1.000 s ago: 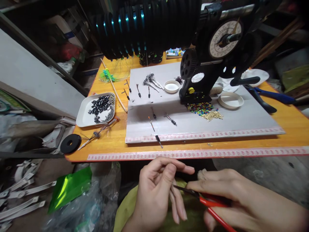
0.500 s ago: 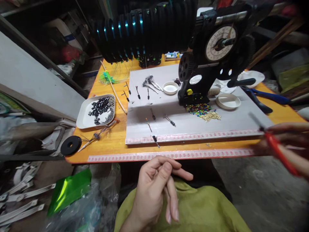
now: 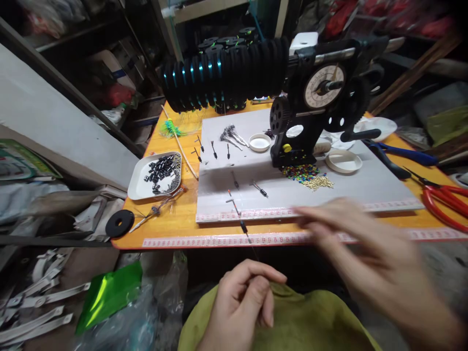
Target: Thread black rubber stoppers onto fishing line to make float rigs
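Observation:
My left hand (image 3: 248, 300) is over my lap, thumb and index finger pinched together. A faint thin line (image 3: 255, 252) runs up from it to a small black piece with a wire stem (image 3: 243, 226) at the table's front edge. My right hand (image 3: 369, 258) is smeared by motion above the front edge, index finger reaching left and thumb apart below it; nothing shows in it. Red-handled scissors (image 3: 442, 197) lie at the table's right side. Several similar black pieces (image 3: 260, 189) with stems lie on the white board (image 3: 219, 195).
A winding machine (image 3: 292, 131) with a row of black spools (image 3: 226, 75) stands across the back. A white tray (image 3: 135, 187) of black parts is at left. Coloured beads (image 3: 300, 173), brass bits (image 3: 318, 183), shallow lids (image 3: 343, 161) and blue-handled pliers (image 3: 409, 153) lie right of centre.
My right hand has put the red scissors down on the right side and moved left toward the middle. My left hand stays over my lap, its fingers more curled in. The view has shifted slightly.

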The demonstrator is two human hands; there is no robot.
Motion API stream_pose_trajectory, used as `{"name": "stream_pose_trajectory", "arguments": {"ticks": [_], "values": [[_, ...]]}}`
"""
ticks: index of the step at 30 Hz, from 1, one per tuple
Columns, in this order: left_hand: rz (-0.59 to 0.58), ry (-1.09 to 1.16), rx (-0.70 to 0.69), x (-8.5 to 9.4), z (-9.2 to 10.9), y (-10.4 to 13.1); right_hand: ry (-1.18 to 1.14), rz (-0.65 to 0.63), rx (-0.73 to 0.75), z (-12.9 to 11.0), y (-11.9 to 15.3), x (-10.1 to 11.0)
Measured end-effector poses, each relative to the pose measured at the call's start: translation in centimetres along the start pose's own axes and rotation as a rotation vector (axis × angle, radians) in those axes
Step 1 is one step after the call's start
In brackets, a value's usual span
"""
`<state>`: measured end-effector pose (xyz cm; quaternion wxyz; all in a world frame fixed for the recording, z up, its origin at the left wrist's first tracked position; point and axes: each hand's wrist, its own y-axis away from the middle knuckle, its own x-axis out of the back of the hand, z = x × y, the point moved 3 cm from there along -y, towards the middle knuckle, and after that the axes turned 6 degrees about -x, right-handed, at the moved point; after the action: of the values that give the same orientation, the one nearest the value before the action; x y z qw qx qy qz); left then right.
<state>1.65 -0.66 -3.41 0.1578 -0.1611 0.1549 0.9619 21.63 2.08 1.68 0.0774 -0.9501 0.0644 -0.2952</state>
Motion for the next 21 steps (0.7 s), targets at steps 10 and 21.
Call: {"name": "stream_pose_trajectory", "arguments": {"ticks": [10, 21], "values": [[0.043, -0.109, -0.187, 1.1, 1.7, -0.9, -0.673, -0.567, -0.25, -5.0, -4.1, -6.6], [-0.018, -0.517, -0.369, 2.5, 0.1, -1.2, -1.166, -0.689, -0.48, -3.9, -3.1, -7.2]]}}
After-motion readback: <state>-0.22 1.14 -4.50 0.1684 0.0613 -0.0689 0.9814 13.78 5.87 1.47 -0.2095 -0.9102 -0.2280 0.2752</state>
